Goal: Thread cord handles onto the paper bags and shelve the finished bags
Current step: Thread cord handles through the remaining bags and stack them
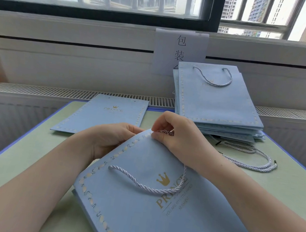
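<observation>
The light blue paper bag [155, 213] lies flat and tilted on the near part of the bench [26, 157], with its top edge towards the window. One white twisted cord [148, 187] already hangs in a loop across its printed face. The right hand [180, 139] pinches the upper end of this cord at the top corner of the bag, and the left hand [110, 137] grips the same edge from behind. I think the cord end is going through a hole there, but the hole itself is hidden. To do this well, keep the edge firm and flat and feed the tip in straight. Spare cords [249, 157] lie on the right, near the stack of finished bags [217, 105]. One flat bag without handle [105, 115] waits farther back.
</observation>
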`<state>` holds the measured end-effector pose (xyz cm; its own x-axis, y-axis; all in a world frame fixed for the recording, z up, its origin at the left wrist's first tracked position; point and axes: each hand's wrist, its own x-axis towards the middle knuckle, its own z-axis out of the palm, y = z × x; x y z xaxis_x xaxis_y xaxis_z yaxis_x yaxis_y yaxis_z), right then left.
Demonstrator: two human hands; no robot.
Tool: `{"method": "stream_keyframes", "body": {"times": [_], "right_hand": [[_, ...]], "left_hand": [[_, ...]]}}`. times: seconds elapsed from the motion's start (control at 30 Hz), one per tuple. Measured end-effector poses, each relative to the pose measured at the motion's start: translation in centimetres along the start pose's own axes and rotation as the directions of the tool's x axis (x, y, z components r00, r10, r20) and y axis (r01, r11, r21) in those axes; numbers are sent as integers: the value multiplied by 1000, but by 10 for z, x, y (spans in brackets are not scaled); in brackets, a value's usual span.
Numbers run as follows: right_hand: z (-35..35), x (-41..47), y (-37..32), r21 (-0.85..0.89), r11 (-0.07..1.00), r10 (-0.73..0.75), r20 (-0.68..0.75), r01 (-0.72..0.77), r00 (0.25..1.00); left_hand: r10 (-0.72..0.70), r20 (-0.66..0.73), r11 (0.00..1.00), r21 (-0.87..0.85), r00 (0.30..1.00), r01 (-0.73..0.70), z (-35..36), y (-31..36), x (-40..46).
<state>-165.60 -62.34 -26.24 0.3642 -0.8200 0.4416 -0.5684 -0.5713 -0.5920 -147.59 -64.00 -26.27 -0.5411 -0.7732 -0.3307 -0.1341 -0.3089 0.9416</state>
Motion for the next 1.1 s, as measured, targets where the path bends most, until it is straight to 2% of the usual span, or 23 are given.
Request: {"method": "stream_keyframes", "body": {"times": [0.2, 0.3, 0.4, 0.5, 0.6, 0.73, 0.8, 0.93, 1.03, 1.1], "right_hand": [[-2, 1, 0, 19, 1000, 16, 7, -16, 1000], [-7, 3, 2, 99, 991, 83, 93, -92, 992], [-11, 3, 4, 188, 968, 126, 197, -164, 972], [-11, 3, 5, 246, 951, 137, 208, -187, 968], [-10, 4, 6, 281, 941, 136, 200, -190, 970], [-11, 3, 6, 310, 933, 124, 202, -184, 972], [-13, 4, 5, 354, 918, 127, 159, -177, 979], [-22, 6, 3, 573, 808, 198, -50, -134, 979], [-29, 9, 5, 715, 697, 269, -192, -53, 944], [-33, 10, 4, 775, 632, 313, -236, -16, 920]], "left_hand": [[13, 0, 999, 37, 1000, -13, 7, 4, -2], [-17, -17, 993, 119, 1000, 19, 5, 6, -4], [-42, -84, 980, 192, 996, 57, 4, 8, -4], [-37, -176, 938, 333, 984, 95, 6, 11, -3], [26, -287, 882, 457, 958, 113, 7, 12, 3], [23, -323, 881, 454, 946, 133, 8, 13, 5], [-29, -291, 929, 346, 956, 133, 5, 11, 2], [20, -276, 965, 257, 961, 53, 1, 8, -5], [49, -105, 956, 292, 993, -16, -4, 11, -14], [54, -28, 945, 324, 998, -42, -5, 11, -17]]}}
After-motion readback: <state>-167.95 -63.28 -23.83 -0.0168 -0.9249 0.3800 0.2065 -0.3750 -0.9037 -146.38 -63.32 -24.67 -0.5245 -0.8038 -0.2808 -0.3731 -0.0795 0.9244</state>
